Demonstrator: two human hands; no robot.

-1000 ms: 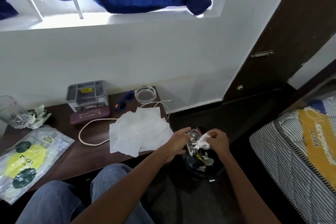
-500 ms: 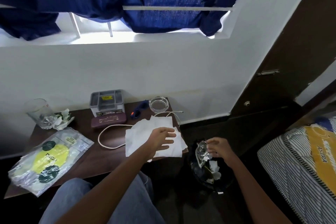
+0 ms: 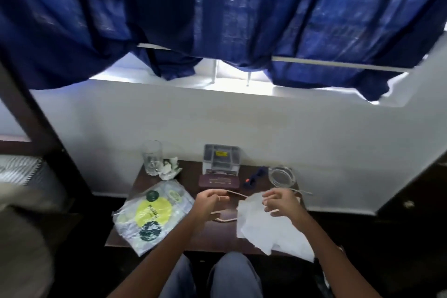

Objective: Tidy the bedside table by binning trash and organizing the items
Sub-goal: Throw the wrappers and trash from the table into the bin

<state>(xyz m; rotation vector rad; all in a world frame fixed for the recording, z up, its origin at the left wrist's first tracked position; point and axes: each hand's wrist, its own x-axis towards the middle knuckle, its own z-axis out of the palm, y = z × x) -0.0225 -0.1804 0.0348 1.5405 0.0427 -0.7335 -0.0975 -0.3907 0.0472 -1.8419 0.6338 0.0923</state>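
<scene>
Head view: left grip (image 3: pixel 208 203) pinches the cable (image 3: pixel 226 220) over the bench (image 3: pixel 208 237). Its long axis runs left-right toward the right grip (image 3: pixel 281 203), whose fingers are curled, hold unclear. Slack loop lies nearer the left.

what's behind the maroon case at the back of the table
A grey organiser box stands right behind it, against the wall, with a yellow label on top. The case hides the box's lower front; what its compartments hold cannot be made out.
</scene>
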